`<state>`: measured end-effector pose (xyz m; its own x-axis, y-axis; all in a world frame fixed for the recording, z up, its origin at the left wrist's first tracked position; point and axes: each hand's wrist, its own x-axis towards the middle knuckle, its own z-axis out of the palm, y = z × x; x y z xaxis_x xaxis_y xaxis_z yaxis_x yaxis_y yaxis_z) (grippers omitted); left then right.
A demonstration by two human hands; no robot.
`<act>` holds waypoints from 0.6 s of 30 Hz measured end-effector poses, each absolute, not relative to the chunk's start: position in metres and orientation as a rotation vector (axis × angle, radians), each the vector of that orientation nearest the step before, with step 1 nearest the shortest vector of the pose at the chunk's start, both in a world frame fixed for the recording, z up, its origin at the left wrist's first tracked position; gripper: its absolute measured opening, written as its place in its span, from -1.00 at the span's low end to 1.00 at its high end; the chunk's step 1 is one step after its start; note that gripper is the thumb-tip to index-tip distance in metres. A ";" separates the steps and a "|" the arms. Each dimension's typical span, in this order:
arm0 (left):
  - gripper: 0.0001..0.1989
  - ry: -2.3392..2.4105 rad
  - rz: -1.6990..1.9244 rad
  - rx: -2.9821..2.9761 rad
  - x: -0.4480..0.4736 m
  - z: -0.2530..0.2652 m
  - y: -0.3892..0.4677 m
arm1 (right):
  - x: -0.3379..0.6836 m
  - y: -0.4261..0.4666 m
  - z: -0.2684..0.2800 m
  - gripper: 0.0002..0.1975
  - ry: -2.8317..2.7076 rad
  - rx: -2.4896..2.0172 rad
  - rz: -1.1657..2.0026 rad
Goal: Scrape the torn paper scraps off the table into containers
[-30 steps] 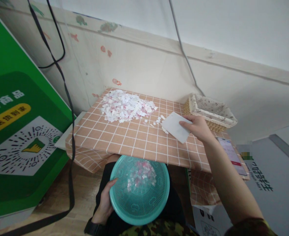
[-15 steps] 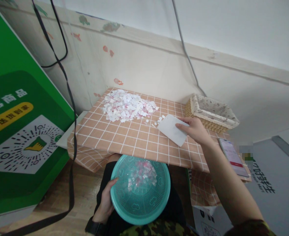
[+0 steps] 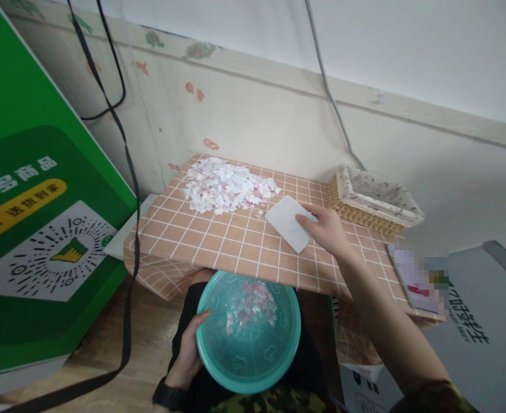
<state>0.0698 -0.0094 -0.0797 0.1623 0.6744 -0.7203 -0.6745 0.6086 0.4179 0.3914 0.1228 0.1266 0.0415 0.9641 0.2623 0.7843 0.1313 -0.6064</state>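
With my left hand [image 3: 189,347] I grip the rim of a teal plastic colander [image 3: 253,367], held below the table's front edge over my lap. Inside it lie white and pink paper scraps [image 3: 253,307]. My right hand [image 3: 325,228] is closed on the edge of a flat white card [image 3: 290,222], which is tilted low over the table. A large heap of white and pink paper scraps [image 3: 225,186] lies at the table's back left, just left of the card. A few loose bits rest between heap and card.
A brown checked cloth [image 3: 218,241] covers the table. At the back right stands a lined wicker basket [image 3: 376,201], and a phone [image 3: 410,281] lies at the right edge. A black strap [image 3: 132,229] hangs in front of the green panel [image 3: 24,137] on the left.
My right hand has moved the white card slightly left, closer to the heap, and the loose bits beside it are now mostly hidden. My left hand still holds the colander in place.
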 end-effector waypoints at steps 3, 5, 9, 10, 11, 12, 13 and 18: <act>-0.79 1.030 0.965 -0.007 0.070 -0.081 -0.009 | 0.390 0.123 0.126 -0.65 -1.801 -1.676 0.365; -0.80 1.034 0.959 -0.007 0.069 -0.082 -0.009 | 0.392 0.120 0.127 -0.64 -1.782 -1.653 0.389; -0.80 1.043 0.954 0.005 0.069 -0.083 -0.010 | 0.400 0.112 0.126 -0.62 -1.741 -1.694 0.332; -0.79 1.043 0.955 0.005 0.069 -0.083 -0.010 | 0.401 0.110 0.125 -0.62 -1.746 -1.703 0.325; -0.78 1.042 0.955 0.006 0.069 -0.083 -0.010 | 0.402 0.108 0.123 -0.63 -1.753 -1.704 0.325; -0.77 1.040 0.955 0.006 0.069 -0.083 -0.010 | 0.402 0.107 0.122 -0.63 -1.759 -1.703 0.326; -0.77 1.038 0.958 0.006 0.069 -0.084 -0.010 | 0.402 0.106 0.121 -0.64 -1.768 -1.702 0.326; -0.77 1.029 0.953 -0.008 0.069 -0.084 -0.010 | 0.395 0.104 0.118 -0.66 -1.820 -1.692 0.316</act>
<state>0.0690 -0.0096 -0.0840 0.1673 0.6665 -0.7265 -0.6731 0.6157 0.4098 0.3950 0.1036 0.1178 0.0189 0.9603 0.2783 0.8106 0.1483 -0.5666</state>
